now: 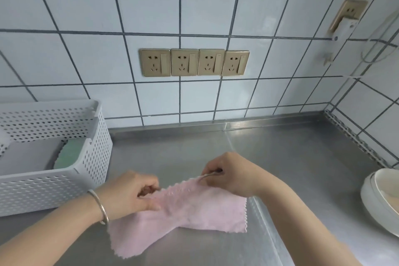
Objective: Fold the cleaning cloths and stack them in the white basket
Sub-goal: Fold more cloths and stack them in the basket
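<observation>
I have one view only, from the head camera, worn high and looking forward and down at the counter [291,157]. It sits close above the counter's near edge, facing the tiled wall [194,6] behind the counter. The wide lens bends that wall's grout lines. No second view shares anything.

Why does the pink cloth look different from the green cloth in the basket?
The pink cloth lies on the steel counter, while the green cloth already sits inside the white basket. The pink cloth is loose and rumpled, pinched by the left hand and right hand; the green cloth is folded and untouched. Both have zigzag edges.
</observation>
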`<state>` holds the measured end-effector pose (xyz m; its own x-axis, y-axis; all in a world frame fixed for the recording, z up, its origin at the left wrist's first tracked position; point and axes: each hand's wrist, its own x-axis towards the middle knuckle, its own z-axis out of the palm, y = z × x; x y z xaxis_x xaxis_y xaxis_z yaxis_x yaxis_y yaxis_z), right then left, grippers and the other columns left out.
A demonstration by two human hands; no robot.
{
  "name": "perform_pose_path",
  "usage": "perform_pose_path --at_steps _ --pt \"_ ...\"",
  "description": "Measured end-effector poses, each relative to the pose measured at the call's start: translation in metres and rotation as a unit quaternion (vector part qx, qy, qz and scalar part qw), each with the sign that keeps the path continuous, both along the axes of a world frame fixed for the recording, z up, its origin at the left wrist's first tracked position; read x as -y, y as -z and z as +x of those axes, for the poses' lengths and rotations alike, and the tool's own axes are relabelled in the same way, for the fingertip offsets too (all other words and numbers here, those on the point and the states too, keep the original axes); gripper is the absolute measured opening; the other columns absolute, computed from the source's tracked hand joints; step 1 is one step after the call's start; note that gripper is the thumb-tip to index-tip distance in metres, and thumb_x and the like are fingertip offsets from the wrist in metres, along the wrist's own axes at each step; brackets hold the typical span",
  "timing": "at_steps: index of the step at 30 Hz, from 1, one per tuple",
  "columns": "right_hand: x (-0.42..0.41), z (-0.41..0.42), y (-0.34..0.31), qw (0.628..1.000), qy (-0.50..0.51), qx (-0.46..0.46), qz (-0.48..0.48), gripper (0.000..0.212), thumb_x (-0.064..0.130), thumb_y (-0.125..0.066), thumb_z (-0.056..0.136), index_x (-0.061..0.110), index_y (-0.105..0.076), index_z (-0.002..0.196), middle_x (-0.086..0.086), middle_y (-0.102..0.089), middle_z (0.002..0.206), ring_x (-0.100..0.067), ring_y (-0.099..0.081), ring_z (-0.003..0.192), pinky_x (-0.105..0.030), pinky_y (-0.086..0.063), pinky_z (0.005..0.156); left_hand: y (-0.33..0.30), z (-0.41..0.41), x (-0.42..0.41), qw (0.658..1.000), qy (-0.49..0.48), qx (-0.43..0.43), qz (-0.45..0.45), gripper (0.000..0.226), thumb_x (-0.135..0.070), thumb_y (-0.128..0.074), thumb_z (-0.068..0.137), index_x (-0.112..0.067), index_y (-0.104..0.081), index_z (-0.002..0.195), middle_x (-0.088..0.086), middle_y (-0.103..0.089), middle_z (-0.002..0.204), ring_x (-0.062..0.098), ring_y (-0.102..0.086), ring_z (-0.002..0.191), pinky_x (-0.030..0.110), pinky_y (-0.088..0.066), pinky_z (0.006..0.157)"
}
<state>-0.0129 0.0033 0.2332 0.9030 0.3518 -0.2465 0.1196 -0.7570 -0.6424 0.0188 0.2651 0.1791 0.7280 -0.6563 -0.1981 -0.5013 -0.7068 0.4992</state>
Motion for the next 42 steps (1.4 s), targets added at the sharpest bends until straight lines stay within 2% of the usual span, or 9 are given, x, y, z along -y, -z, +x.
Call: perform_pose_path --at_steps 4,9,13,20,23,26,31,36,42 --pt "-0.011 0.017 0.006 0.999 -0.009 -0.014 -0.033 0.012 0.035 -0.061 0.086 0.03 -0.066 0.077 0.01 -0.052 0.06 -0.004 -0.043 0.058 -0.02 -0.037 0.057 0.013 0.013 -0.035 0.998 -0.008 -0.035 0.056 0.049 -0.088 -0.046 0.053 -0.039 -0.043 0.058 -0.022 -0.046 0.065 0.003 -0.036 0.054 0.019 -0.024 0.053" --pt "-0.018 0.048 0.022 0.996 0.014 -0.06 -0.07 0.03 0.038 -0.068 0.079 0.011 -0.059 0.069 0.003 -0.037 0.058 -0.015 -0.034 0.057 -0.026 -0.027 0.053 0.009 0.034 -0.057 0.992 -0.062 -0.04 0.098 0.044 -0.04 -0.062 0.082 -0.022 -0.029 0.059 -0.007 -0.025 0.054 0.006 -0.023 0.051 0.023 -0.016 0.051" --pt "-0.024 0.071 0.018 0.984 -0.023 -0.057 -0.167 0.044 0.033 -0.07 0.078 0.016 -0.037 0.054 0.002 -0.034 0.052 -0.016 -0.032 0.048 -0.027 -0.025 0.049 -0.002 0.057 -0.07 0.981 -0.121 0.011 0.149 0.037 -0.033 -0.056 0.086 -0.021 -0.034 0.059 -0.007 -0.039 0.056 0.006 -0.033 0.051 0.024 -0.023 0.052" --pt "-0.022 0.093 -0.014 0.953 0.065 0.21 -0.21 0.022 0.037 -0.052 0.092 0.025 -0.065 0.078 0.002 -0.058 0.088 -0.022 -0.055 0.086 -0.028 -0.039 0.063 -0.054 0.078 -0.079 0.954 -0.243 0.168 -0.044 0.013 -0.019 -0.065 0.084 -0.03 -0.062 0.077 0.0 -0.068 0.083 0.025 -0.06 0.097 0.029 -0.041 0.075" --pt "-0.019 0.087 -0.018 0.922 0.086 0.335 -0.172 0.02 0.032 -0.054 0.093 0.027 -0.07 0.102 0.003 -0.059 0.094 -0.023 -0.058 0.085 -0.026 -0.035 0.061 -0.059 0.07 -0.082 0.922 -0.246 0.278 -0.108 0.019 -0.005 -0.066 0.081 -0.023 -0.069 0.087 -0.002 -0.07 0.09 0.023 -0.064 0.09 0.031 -0.043 0.076" --pt "-0.013 0.076 0.003 0.891 0.062 0.424 -0.149 0.011 0.021 -0.064 0.083 0.021 -0.072 0.091 0.0 -0.062 0.081 -0.025 -0.061 0.076 -0.027 -0.039 0.054 -0.038 0.052 -0.083 0.916 -0.228 0.297 -0.142 0.014 -0.018 -0.062 0.079 -0.029 -0.069 0.084 -0.022 -0.063 0.077 0.002 -0.057 0.069 0.019 -0.041 0.064" --pt "-0.008 0.043 0.084 0.926 -0.039 0.317 -0.203 0.03 0.017 -0.074 0.051 0.029 -0.069 0.078 0.009 -0.061 0.067 -0.015 -0.063 0.059 -0.018 -0.043 0.041 0.048 0.018 -0.086 0.963 -0.153 0.214 -0.059 0.027 -0.015 -0.077 0.067 -0.035 -0.063 0.077 -0.027 -0.057 0.071 -0.007 -0.053 0.061 0.013 -0.04 0.052" --pt "-0.009 -0.001 0.172 0.945 -0.117 0.077 -0.297 0.05 0.004 -0.045 0.086 0.025 -0.047 0.132 -0.006 -0.055 0.116 -0.026 -0.05 0.111 -0.035 -0.044 0.087 0.125 -0.017 -0.079 0.985 -0.117 0.123 0.04 0.054 -0.017 -0.092 0.028 -0.04 -0.059 0.065 -0.029 -0.052 0.064 -0.01 -0.049 0.05 -0.003 -0.011 0.044" --pt "-0.009 -0.031 0.211 0.939 -0.117 0.028 -0.323 0.06 0.001 -0.045 0.086 0.027 -0.036 0.139 -0.007 -0.053 0.117 -0.026 -0.051 0.108 -0.034 -0.043 0.085 0.18 -0.049 -0.078 0.991 -0.062 0.051 0.106 0.048 -0.032 -0.089 0.025 -0.041 -0.058 0.06 -0.026 -0.05 0.061 -0.012 -0.048 0.051 0.002 -0.022 0.043"
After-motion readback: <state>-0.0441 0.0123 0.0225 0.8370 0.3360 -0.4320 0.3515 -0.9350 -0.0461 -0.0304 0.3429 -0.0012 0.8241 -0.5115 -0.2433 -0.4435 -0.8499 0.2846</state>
